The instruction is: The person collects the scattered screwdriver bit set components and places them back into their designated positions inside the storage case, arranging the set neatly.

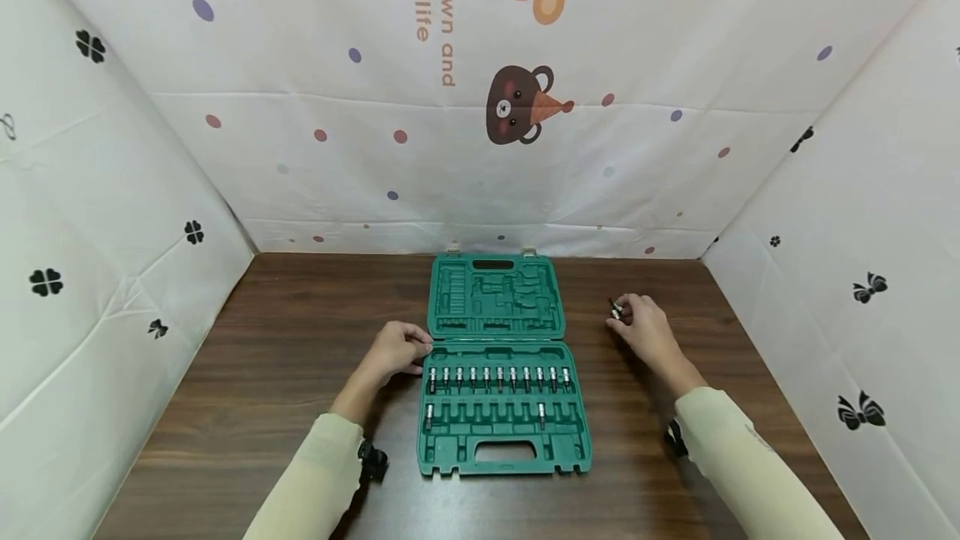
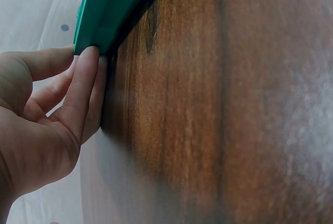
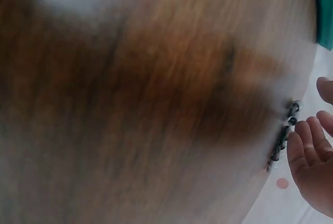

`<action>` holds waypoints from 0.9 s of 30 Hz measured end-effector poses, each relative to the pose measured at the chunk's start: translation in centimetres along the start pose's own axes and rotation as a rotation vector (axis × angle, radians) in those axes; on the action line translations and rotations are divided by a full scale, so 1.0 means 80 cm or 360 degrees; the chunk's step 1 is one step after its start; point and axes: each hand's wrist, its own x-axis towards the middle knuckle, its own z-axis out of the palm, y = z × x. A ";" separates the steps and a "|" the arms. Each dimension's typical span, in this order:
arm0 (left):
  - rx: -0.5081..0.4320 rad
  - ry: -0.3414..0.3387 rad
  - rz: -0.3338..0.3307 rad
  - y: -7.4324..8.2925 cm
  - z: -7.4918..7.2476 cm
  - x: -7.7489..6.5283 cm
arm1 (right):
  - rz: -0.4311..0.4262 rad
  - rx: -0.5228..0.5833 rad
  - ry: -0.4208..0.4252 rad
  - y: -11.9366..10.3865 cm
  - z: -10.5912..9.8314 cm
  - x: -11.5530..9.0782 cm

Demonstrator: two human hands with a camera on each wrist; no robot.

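A green socket bit case (image 1: 504, 432) lies unfolded on the table. Its lower half holds an upper row of silver bit sockets (image 1: 500, 379) and two more, set apart, in the row below. At the left side near the hinge, my left hand (image 1: 397, 348) grips the case edge; the left wrist view has the thumb and fingertips at the green corner (image 2: 101, 31). To the right of the case, my right hand (image 1: 643, 325) reaches to a small group of loose bit sockets (image 3: 283, 135), fingers loosely bent beside them, thumb apart.
The case's raised lid (image 1: 497, 298) shows moulded slots and leans toward the back. A dark wooden table (image 1: 322, 298) extends on both sides. White printed cloth walls (image 1: 315, 173) stand behind and at both sides.
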 end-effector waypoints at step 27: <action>0.0003 -0.0002 0.0004 -0.001 0.000 0.001 | -0.0063 -0.0142 -0.0007 0.008 0.010 0.012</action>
